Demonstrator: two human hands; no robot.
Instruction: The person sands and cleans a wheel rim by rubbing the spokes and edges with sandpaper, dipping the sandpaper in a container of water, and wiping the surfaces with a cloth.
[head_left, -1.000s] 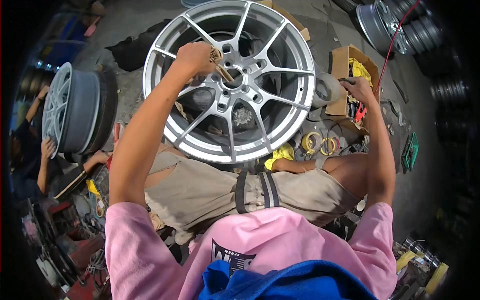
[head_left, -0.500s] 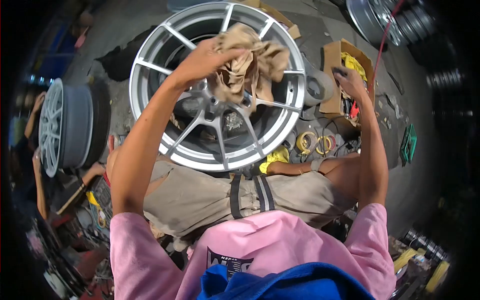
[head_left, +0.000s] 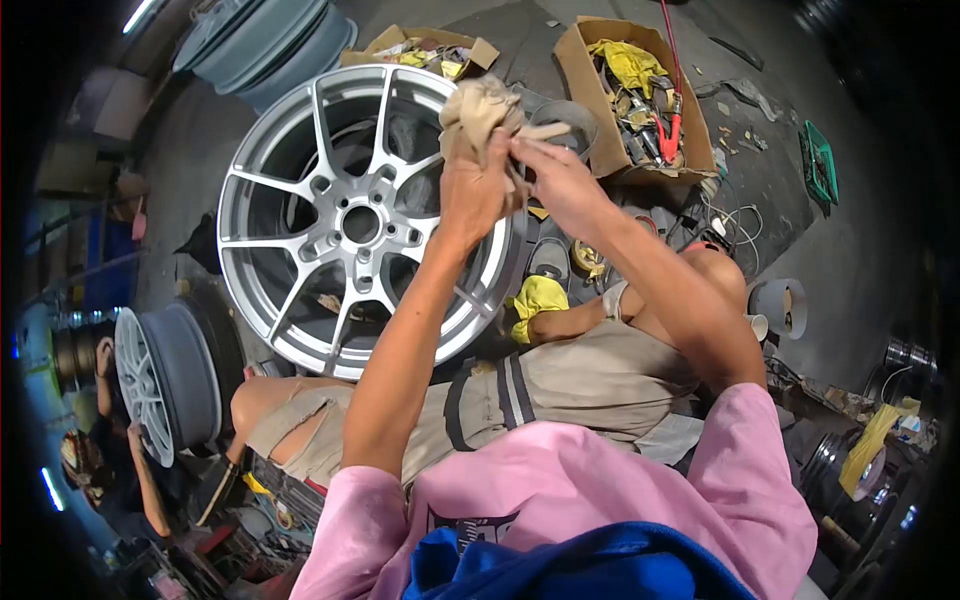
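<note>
Over the right-hand part of the silver wheel point(head_left: 382, 214), the head view shows both hands close together at one crumpled beige cloth point(head_left: 476, 112). The left hand point(head_left: 478, 195) is closed on this cloth, which stands up from its fingers. The right hand point(head_left: 562, 185) has its bent fingers against the near side of the cloth, and a pale strip sticks out beyond them; because of blur, I cannot tell if it grips the cloth or only touches it.

To the right of the wheel, and a little beyond it, is an open cardboard box point(head_left: 582, 95). It contains a yellow rag point(head_left: 632, 66), a tool with red handles point(head_left: 669, 132) and many small grey and brown pieces. At the far edge of the wheel, a smaller carton point(head_left: 484, 54) has yellow and pale scraps inside. Well to the right of the wheel lies a green basket point(head_left: 820, 165); its content is too small to tell.

The wheel is lying face up, its spokes toward the camera, low above the dark grey floor point(head_left: 845, 240). Several grey rims point(head_left: 275, 50) are stacked beyond the wheel, to its left. Nearer on the left of the wheel, another rim point(head_left: 185, 375) stands on its side, with another person point(head_left: 150, 485) touching it. Tools and scraps are spread on the floor between the wheel and the box.
</note>
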